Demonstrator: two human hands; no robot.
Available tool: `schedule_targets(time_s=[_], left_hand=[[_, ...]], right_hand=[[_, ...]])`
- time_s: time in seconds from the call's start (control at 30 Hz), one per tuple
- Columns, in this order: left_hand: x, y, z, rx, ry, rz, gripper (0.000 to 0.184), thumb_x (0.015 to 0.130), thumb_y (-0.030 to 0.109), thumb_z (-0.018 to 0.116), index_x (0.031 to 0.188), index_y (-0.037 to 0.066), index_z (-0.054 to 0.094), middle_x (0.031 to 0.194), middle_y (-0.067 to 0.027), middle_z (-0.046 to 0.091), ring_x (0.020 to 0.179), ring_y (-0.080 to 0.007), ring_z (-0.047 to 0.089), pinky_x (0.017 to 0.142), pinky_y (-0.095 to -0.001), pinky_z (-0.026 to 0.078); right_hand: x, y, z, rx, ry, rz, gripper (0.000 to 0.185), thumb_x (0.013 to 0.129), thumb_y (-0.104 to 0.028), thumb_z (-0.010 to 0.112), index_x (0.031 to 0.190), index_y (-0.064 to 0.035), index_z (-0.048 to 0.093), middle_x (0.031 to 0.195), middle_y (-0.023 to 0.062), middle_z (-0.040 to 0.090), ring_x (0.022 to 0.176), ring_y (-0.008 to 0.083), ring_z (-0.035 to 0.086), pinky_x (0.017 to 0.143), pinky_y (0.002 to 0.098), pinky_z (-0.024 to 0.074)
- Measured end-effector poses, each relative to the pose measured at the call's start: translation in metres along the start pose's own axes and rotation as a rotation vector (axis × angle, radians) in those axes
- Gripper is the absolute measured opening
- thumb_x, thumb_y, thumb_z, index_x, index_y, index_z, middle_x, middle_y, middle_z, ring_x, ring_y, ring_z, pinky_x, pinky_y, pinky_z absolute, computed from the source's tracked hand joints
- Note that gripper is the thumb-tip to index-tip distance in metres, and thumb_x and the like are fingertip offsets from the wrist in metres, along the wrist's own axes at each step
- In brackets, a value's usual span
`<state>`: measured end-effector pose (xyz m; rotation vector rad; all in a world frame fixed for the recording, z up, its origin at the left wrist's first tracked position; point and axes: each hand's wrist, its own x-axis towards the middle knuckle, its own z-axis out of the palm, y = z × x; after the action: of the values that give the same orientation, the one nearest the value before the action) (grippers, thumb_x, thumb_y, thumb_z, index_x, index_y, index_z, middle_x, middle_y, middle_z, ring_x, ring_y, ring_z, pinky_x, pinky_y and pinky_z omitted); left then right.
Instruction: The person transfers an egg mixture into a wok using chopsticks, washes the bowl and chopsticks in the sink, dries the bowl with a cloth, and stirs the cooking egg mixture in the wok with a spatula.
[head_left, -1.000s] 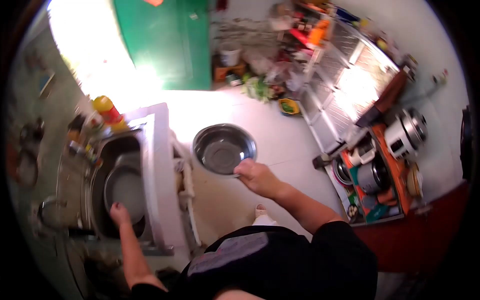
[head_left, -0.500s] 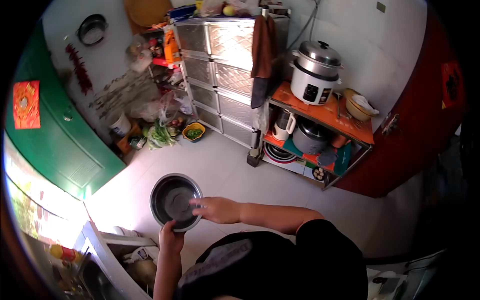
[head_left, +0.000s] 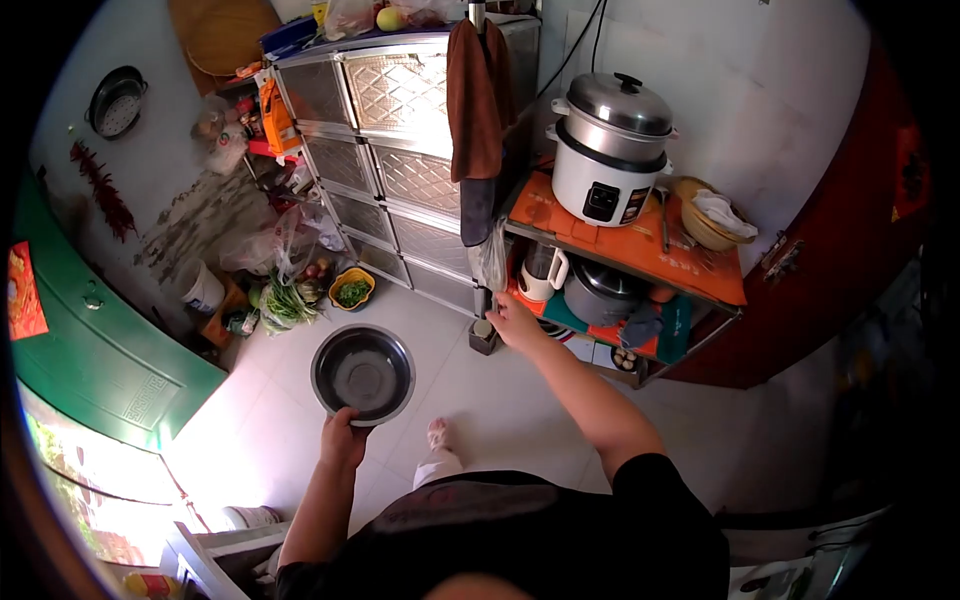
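A round metal basin (head_left: 363, 340) hangs over the floor, with its dark inside facing up and nothing visible in it. My left hand (head_left: 345, 438) grips its near rim, thumb over the edge. My right hand (head_left: 514, 323) is stretched forward beside the lower end of the metal cabinet (head_left: 425, 225) and the left side of the shelf rack. Its fingers look apart, with nothing visible in them. Just above it hangs a clear plastic bag (head_left: 491, 258), and a small dark box (head_left: 483, 338) stands on the floor just below; contact with either cannot be made out.
On the orange-topped rack (head_left: 610, 240) stand a rice cooker (head_left: 610, 150) and a wicker basket (head_left: 708, 215). A white-handled jug (head_left: 541, 272) and a dark pot (head_left: 602, 293) sit below. Vegetables (head_left: 288, 303) and a yellow bowl (head_left: 352, 289) lie by the cabinet. A green door (head_left: 120, 360) stands left.
My right hand has left the basin and reached forward to the right, towards the rack. The left hand still holds the basin. One foot has come into view, and the camera view has shifted.
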<state>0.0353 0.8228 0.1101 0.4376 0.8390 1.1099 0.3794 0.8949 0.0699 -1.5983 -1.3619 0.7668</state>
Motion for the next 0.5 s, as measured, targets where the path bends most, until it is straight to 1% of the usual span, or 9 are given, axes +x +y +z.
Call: schedule_targets(time_s=[0.03,0.13,0.2,0.27,0.33,0.37,0.43,0.47,0.5], left_hand=[[0.018,0.002,0.008,0.031,-0.032,0.018,0.041,0.071,-0.001,0.038,0.112,0.001,0.037,0.105,-0.0148,0.048,0.093,-0.0279,0.052,0.08,-0.0409,0.045],[0.082,0.008,0.021,0.043,-0.069,-0.014,0.046,0.07,-0.002,0.038,0.116,0.004,0.034,0.11,-0.0133,0.044,0.097,-0.0282,0.049,0.08,-0.0417,0.045],[0.127,0.012,0.029,0.078,-0.099,-0.054,0.049,0.07,-0.003,0.039,0.118,0.006,0.033,0.111,-0.0128,0.044,0.097,-0.0269,0.049,0.079,-0.04,0.046],[0.161,0.017,0.053,0.079,-0.067,-0.021,0.043,0.071,-0.001,0.039,0.114,0.001,0.036,0.108,-0.0143,0.047,0.096,-0.0269,0.051,0.079,-0.0393,0.045],[0.191,0.022,0.063,0.09,-0.03,-0.013,0.039,0.071,0.0,0.039,0.11,-0.003,0.039,0.104,-0.0158,0.05,0.094,-0.027,0.052,0.08,-0.0385,0.045],[0.21,0.025,0.069,0.099,-0.072,-0.046,0.04,0.071,0.0,0.039,0.111,-0.001,0.039,0.104,-0.0149,0.049,0.093,-0.0262,0.052,0.079,-0.0383,0.045],[0.24,0.029,0.086,0.129,-0.078,-0.086,0.042,0.07,-0.001,0.039,0.112,0.0,0.038,0.103,-0.0132,0.049,0.091,-0.0254,0.053,0.076,-0.0386,0.046],[0.255,0.029,0.092,0.129,-0.071,-0.096,0.042,0.07,-0.001,0.039,0.112,0.0,0.038,0.103,-0.0132,0.049,0.091,-0.0254,0.053,0.076,-0.0386,0.046],[0.271,0.028,0.097,0.142,-0.054,-0.081,0.042,0.069,-0.002,0.039,0.111,0.0,0.038,0.103,-0.0133,0.05,0.091,-0.0254,0.053,0.075,-0.0386,0.047]], right_hand=[[0.029,0.024,0.01,-0.096,0.068,-0.091,0.051,0.073,-0.024,0.058,0.114,0.0012,0.041,0.109,0.0224,0.048,0.101,0.0312,0.047,0.085,0.0348,0.0377],[0.09,-0.005,0.003,-0.235,0.08,0.056,0.058,0.073,-0.026,0.058,0.118,0.0028,0.037,0.115,0.0234,0.043,0.11,0.0328,0.04,0.092,0.0349,0.032],[0.139,-0.001,0.006,-0.146,0.129,0.093,0.065,0.073,-0.026,0.058,0.123,0.0032,0.029,0.124,0.0228,0.035,0.116,0.0298,0.034,0.095,0.0303,0.0273],[0.192,0.012,0.006,-0.193,0.182,0.122,0.077,0.067,-0.028,0.062,0.126,0.0027,0.023,0.126,0.0255,0.03,0.118,0.0319,0.029,0.096,0.0327,0.026],[0.236,0.035,0.009,-0.288,0.371,-0.094,0.075,0.066,-0.028,0.063,0.123,0.0034,0.025,0.118,0.027,0.038,0.111,0.0333,0.039,0.093,0.034,0.0312],[0.251,0.036,0.006,-0.298,0.359,-0.09,0.075,0.066,-0.028,0.063,0.123,0.0034,0.025,0.118,0.027,0.038,0.111,0.0333,0.039,0.093,0.034,0.0312],[0.27,0.035,0.001,-0.354,0.227,0.204,0.063,0.067,-0.028,0.063,0.115,0.0032,0.037,0.107,0.0255,0.048,0.098,0.0357,0.048,0.085,0.0353,0.038],[0.274,0.034,0.0,-0.355,0.221,0.214,0.063,0.067,-0.028,0.063,0.115,0.0032,0.037,0.107,0.0255,0.048,0.098,0.0357,0.048,0.085,0.0353,0.038],[0.275,0.028,-0.002,-0.283,0.155,0.126,0.055,0.068,-0.026,0.062,0.109,0.0029,0.041,0.101,0.0246,0.051,0.093,0.0369,0.05,0.081,0.0359,0.04]])
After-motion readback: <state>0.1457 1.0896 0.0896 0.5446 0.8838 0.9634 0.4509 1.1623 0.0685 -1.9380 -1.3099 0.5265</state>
